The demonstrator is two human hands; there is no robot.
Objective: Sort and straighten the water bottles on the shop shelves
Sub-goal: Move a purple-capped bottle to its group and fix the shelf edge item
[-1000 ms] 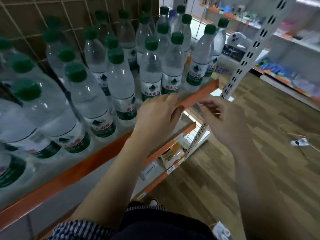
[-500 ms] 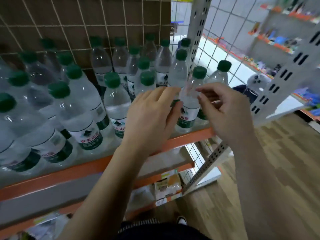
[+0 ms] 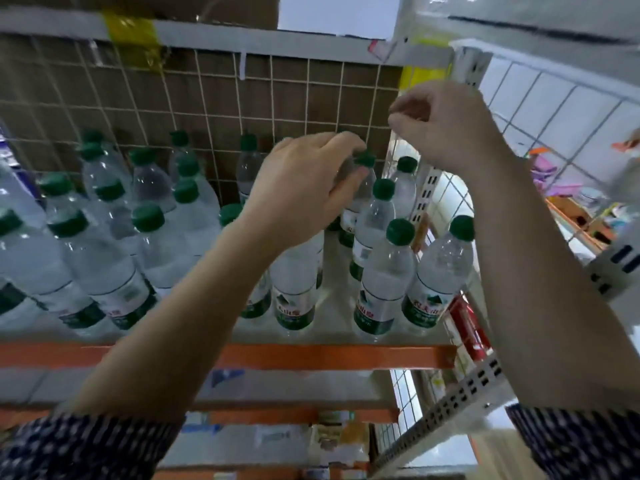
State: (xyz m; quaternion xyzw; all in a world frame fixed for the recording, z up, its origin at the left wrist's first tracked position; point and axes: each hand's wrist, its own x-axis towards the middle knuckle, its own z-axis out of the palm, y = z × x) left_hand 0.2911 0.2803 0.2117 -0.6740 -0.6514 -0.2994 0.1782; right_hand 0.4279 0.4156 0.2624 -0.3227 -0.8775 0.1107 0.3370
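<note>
Bottles (image 3: 384, 271): clear glossy plastic, matt green caps (image 3: 400, 231). Shelf edge (image 3: 311, 355): orange painted metal. Back grid (image 3: 242, 98): wire mesh.

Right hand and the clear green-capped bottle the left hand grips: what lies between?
Head view: nothing; only brown wire-mesh backing behind right hand and gripped bottle.

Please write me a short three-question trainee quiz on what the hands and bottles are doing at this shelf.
1. True or false: the left hand grips the neck of a green-capped bottle.
2. Is the right hand holding a bottle? A) yes B) no, raised empty
3. What colour is the front edge of the shelf?

Key: 1 true; 2 B; 3 orange.
</note>
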